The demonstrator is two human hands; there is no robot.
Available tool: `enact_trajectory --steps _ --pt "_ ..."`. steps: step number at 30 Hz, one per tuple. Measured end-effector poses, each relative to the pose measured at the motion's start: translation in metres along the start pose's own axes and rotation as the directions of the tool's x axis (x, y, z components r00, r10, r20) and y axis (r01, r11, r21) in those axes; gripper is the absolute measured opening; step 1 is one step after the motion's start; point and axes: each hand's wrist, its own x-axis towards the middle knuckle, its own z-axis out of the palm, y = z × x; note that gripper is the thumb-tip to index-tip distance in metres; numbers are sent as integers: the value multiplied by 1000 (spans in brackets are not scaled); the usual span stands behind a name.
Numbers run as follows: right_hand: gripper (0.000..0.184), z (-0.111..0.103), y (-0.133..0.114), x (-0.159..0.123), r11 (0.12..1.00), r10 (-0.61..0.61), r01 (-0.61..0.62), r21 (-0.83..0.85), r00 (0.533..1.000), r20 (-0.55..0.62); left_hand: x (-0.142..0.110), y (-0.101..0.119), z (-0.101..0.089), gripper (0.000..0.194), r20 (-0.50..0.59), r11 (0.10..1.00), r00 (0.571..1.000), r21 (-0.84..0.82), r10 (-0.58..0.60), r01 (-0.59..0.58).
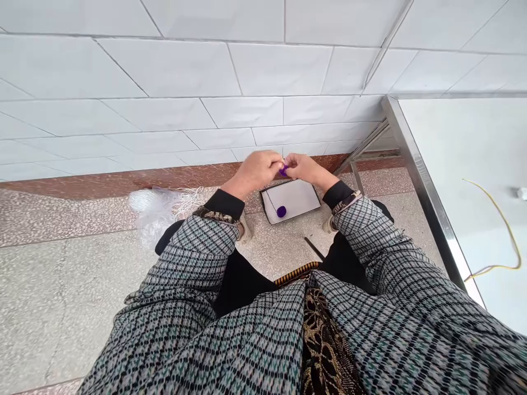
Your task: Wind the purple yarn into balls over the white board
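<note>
Both hands meet in front of me, low against the tiled wall, with a small piece of purple yarn work (283, 170) between the fingertips. My left hand (260, 169) pinches it from the left, thumb and forefinger pressed together. From the other side my right hand (304, 167) grips it with bent fingers. Most of the purple piece is hidden by the fingers. Below them a white tray with a dark rim (297, 198) lies on the floor. A purple yarn ball (281, 212) sits in it, and a thin strand runs up from the ball toward my hands.
A clear plastic bag with white cord (150, 211) lies on the floor at the left. At the right stands a metal-framed table (428, 192) with a yellow cord (504, 219) on its top. A dark thin bar (314, 248) is near my feet. The tiled wall (247, 71) rises ahead.
</note>
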Motion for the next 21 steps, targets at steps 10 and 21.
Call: enact_trajectory --steps 10,21 --pt "28 -2 -2 -15 835 -31 40 549 999 -26 -1 -5 29 21 105 979 988 -156 -114 129" --pt "41 0 -6 -25 986 151 -146 80 986 -68 -5 -2 25 23 62 983 995 -173 75 -63"
